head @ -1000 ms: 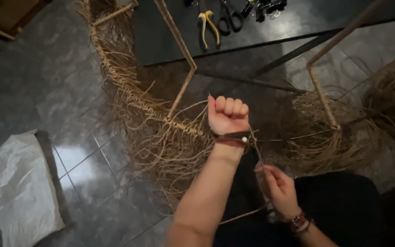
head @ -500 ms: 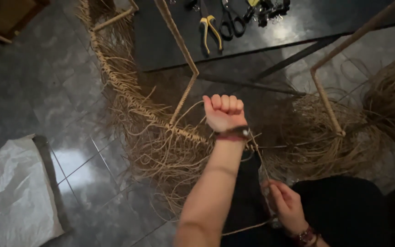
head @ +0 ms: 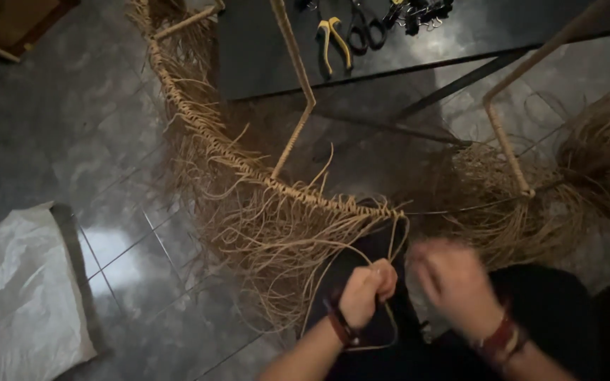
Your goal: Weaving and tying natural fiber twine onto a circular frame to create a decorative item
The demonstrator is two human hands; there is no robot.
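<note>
The left hand (head: 367, 291) is closed into a fist around a thin rattan strand (head: 333, 261), which makes a loop from the fist up to the curved woven rim (head: 248, 166) of a frame that rests on the tiled floor (head: 72, 148). The right hand (head: 457, 282) is just beside it, near the lower edge of the view, but it is blurred, so I cannot tell whether its fingers are open or holding something. The work appears to be the wrapping of the strand around the rim, at the place where the binding ends (head: 390, 210). To do this step well, I think the fist should pull the strand straight and steady, so the new turn sits tight against the last one and leaves no gap. The strand is thin and may crack if it is bent sharply, so a smooth pull is better than a sudden one. Many loose fibres (head: 270, 240) hang under the rim and can catch the loop; the other hand should keep them away. Yellow-handled pliers (head: 333, 41) lie on the dark table (head: 262, 63) near its front edge, and a white sheet (head: 22, 282) lies on the floor at the left.
</note>
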